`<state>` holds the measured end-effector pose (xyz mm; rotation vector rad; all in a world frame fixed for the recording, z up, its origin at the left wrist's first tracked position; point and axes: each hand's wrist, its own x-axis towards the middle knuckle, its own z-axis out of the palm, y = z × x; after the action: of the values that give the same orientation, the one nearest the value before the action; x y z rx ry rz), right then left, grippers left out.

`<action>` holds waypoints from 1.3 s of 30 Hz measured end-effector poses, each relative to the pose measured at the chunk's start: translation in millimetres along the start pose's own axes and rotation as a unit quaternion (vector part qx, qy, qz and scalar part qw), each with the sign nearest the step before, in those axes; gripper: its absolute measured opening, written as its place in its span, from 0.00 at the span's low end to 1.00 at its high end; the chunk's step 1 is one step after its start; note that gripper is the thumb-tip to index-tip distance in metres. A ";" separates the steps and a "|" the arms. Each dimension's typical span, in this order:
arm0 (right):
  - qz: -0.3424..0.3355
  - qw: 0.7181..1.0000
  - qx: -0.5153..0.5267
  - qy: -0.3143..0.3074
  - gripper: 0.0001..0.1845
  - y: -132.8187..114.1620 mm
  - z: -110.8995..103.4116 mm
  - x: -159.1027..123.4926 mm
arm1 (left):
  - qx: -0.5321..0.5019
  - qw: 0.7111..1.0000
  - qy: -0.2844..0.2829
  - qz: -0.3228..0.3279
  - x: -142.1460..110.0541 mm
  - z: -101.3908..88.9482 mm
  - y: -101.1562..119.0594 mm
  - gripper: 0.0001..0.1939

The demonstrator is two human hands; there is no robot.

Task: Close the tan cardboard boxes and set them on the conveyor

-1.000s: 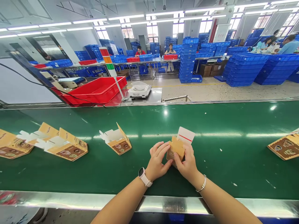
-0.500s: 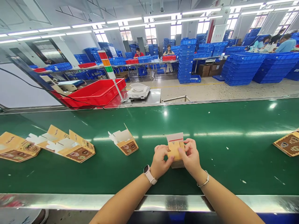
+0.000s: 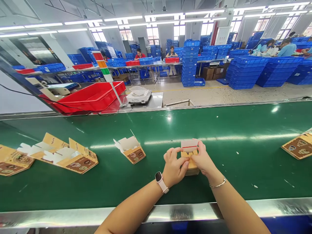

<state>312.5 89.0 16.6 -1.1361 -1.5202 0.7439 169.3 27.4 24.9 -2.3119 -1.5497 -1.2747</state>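
Observation:
A small yellow-brown carton (image 3: 191, 164) stands on the green conveyor belt (image 3: 231, 156), held between both my hands. My left hand (image 3: 174, 169) pinches its left side and the white flap with a red stripe (image 3: 189, 145) at its top. My right hand (image 3: 204, 161) grips the right side, fingers curled over the flap's edge. An open carton of the same kind (image 3: 130, 150) lies on the belt just left of my hands.
Several more open cartons (image 3: 60, 154) lie at the belt's left, another (image 3: 297, 146) at its right edge. Beyond the belt stand a red crate (image 3: 90, 97), a white scale (image 3: 138, 95) and a signal light pole (image 3: 104, 70). Stacked blue crates (image 3: 253, 71) and seated people fill the hall behind.
The carton has been turned upright and squared between my hands. The striped flap has been folded down closer over its top. The loose cartons have shifted slightly rightward in view.

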 end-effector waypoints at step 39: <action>-0.284 0.938 -0.074 -0.183 0.35 -19.2 19.9 -28.4 | -0.241 0.953 0.141 -0.118 4.3 -21.5 -63.4 0.21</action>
<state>288.0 57.8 18.1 -0.6164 -2.1207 0.4574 106.7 51.0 19.0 -2.0828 -1.5847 -2.1472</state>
